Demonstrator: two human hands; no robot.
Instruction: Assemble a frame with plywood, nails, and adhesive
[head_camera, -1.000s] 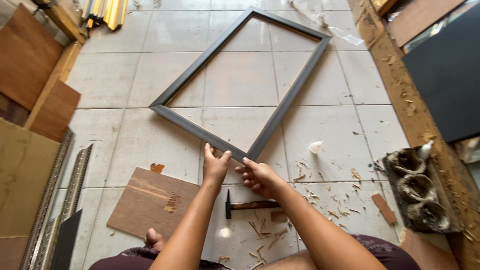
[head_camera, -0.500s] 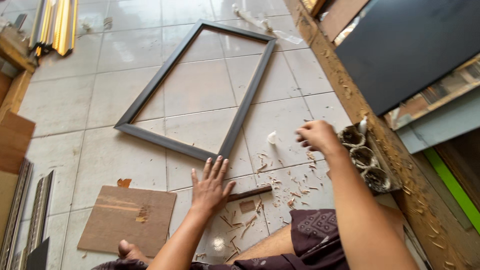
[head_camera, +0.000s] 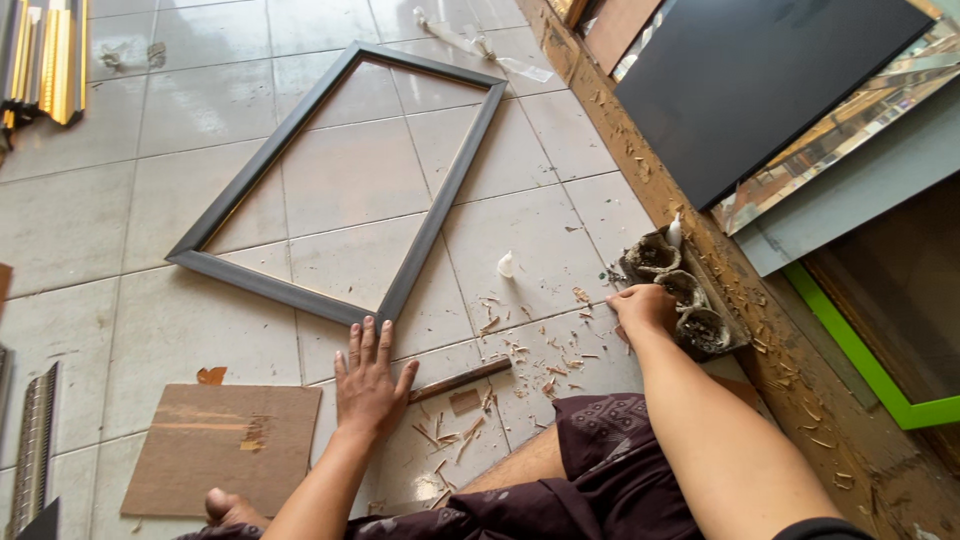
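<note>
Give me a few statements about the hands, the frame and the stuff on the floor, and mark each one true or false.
1. The left hand lies flat with fingers spread on the tiled floor. True.
2. The right hand grips the hammer handle. False: it is closed beside the grey cups, apart from the handle.
3. The dark frame stands upright against the wall. False: it lies flat on the floor.
4. A brown board lies on the floor left of the left hand. True.
5. Wood chips are scattered between the two hands. True.
</note>
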